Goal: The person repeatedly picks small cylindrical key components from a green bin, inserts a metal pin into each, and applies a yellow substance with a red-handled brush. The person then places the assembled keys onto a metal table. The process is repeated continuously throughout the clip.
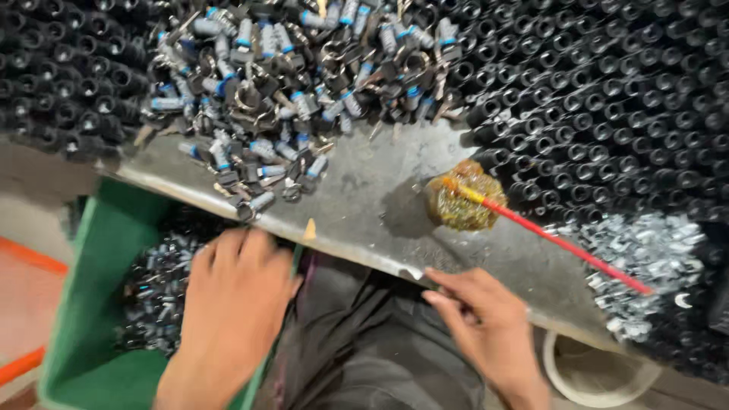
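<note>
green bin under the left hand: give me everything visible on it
The green bin looks like plain moulded plastic, with smooth walls and a thin straight rim. It sits below the front edge of the grey worktop, at the person's lower left, and the picture cuts off its bottom part. It holds a heap of small dark and silvery parts. The left hand lies over its right rim, fingers pointing in toward the heap. An orange strip runs along the floor beside it.

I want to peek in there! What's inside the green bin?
The green bin holds a heap of small dark and silvery parts. The left hand reaches in over them and covers some, so whatever lies under it or deeper down cannot be seen.
</note>
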